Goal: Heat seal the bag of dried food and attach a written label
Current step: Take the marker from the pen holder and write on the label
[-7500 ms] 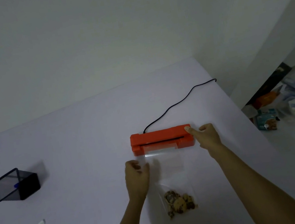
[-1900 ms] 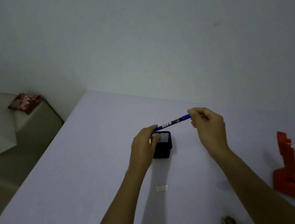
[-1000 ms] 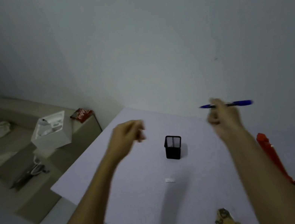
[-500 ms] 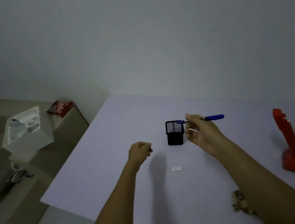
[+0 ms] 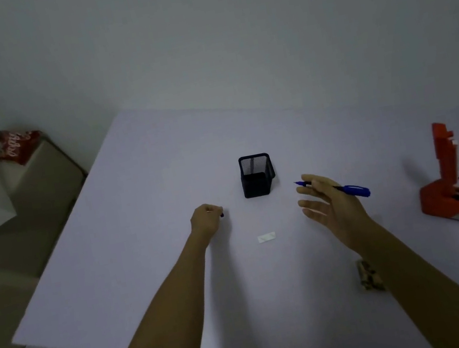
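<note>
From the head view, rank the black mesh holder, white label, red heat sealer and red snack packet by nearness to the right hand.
Measured from the right hand:
1. Black mesh holder, just left of it.
2. White label, lower left; nearly ties the holder.
3. Red heat sealer, far right.
4. Red snack packet, off-table, far left.

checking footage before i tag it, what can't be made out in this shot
- Bag of food: head view, mostly hidden behind the right forearm, so the seal cannot be seen.
- Sealer: cut off by the right edge.
- Label: too small to show any writing.
- Left hand: curled fingers hide most of a small dark object.
</note>
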Demonstrator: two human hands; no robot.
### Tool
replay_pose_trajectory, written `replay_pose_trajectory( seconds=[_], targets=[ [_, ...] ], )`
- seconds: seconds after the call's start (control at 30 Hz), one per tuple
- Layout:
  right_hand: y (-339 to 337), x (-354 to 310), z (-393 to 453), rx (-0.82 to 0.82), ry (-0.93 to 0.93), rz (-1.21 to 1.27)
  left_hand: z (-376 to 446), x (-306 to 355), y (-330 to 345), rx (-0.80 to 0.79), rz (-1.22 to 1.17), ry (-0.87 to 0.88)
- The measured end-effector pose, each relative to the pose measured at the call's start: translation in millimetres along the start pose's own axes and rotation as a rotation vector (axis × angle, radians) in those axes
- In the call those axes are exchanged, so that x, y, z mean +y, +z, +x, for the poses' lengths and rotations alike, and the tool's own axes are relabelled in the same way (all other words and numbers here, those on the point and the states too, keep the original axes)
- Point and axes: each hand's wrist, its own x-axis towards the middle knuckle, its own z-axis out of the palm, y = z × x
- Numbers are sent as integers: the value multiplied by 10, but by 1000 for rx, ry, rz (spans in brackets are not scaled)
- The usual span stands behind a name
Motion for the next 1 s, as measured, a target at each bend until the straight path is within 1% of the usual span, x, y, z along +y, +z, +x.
replay_pose_trajectory(
  seconds=[0.1,0.2,0.3,0.4,0.47,0.6,0.7,0.77,0.87,1.0],
  targets=[
    [13,118,30,-3,-98,-189,77,2,-11,4,29,8],
    [69,360,42,-25,-261,-541,101,-9,-40,18,41,1],
    [54,730,52,-150,-441,-968,109,-100,-57,71,40,24],
    [41,1047,86,-303,-494,-1168,30,-220,-82,65,17,38],
    [9,1191,174,-324,-551,-1298,-11,-319,-81,50,32,49],
    [14,1396,236,-338,-585,-1472,-87,-530,-77,47,28,19],
    [36,1483,266,-331,-600,-1469,-151,-593,-22,32,47,36],
    [17,1514,307,-318,-633,-1468,-187,-578,51,-1,68,77],
    [6,1500,342,-342,-643,-1450,-218,-506,228,-59,136,174],
    [-14,1486,341,-299,-670,-1448,-272,-353,539,-136,258,305]
  ],
)
